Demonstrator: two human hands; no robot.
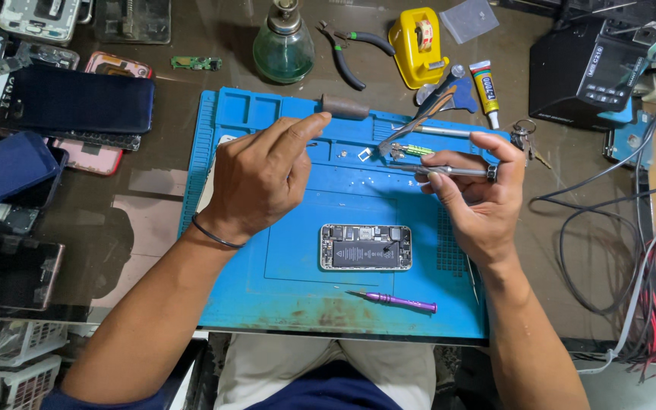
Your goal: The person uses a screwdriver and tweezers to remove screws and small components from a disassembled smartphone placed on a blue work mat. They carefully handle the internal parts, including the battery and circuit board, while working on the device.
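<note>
An opened phone point(366, 247) lies face down on the blue repair mat point(282, 258), its battery and circuit boards showing. My right hand point(480, 193) is above and to the right of it, shut on a thin silver screwdriver point(449, 171) that points left. My left hand point(263, 178) hovers over the mat's upper left with thumb and forefinger pinched together; whether something tiny is between them cannot be seen. A purple screwdriver point(398, 301) lies on the mat below the phone.
Several phones and screens point(70, 102) are stacked at the left. At the back stand a glass bottle point(283, 45), pliers point(347, 49), a yellow tape dispenser point(417, 45), a glue tube point(486, 89) and tweezers point(411, 127). A black station point(586, 72) and cables point(624, 228) fill the right.
</note>
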